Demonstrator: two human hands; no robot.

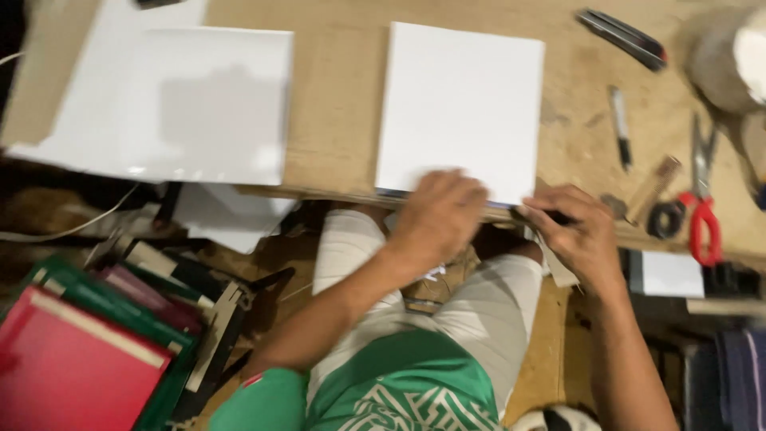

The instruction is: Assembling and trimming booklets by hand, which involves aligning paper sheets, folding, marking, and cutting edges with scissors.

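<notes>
At the near edge of the wooden table (335, 120), I see the left hand (437, 215) pressed flat on a white panel (459, 104). The right hand (578, 231) pinches a dark tool (550, 215) at the panel's corner. Red-handled scissors (702, 211) lie well apart.

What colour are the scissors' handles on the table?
Red, on the scissors at the table's right side; the head view shows them.

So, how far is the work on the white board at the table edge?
Looks done: another white panel lies aside at the left. In hand: the left hand presses the white board near its front edge, and the right hand holds a dark tool, too blurred to name, at its corner. Left: cannot tell; the red-handled scissors and pen lie untouched.
</notes>
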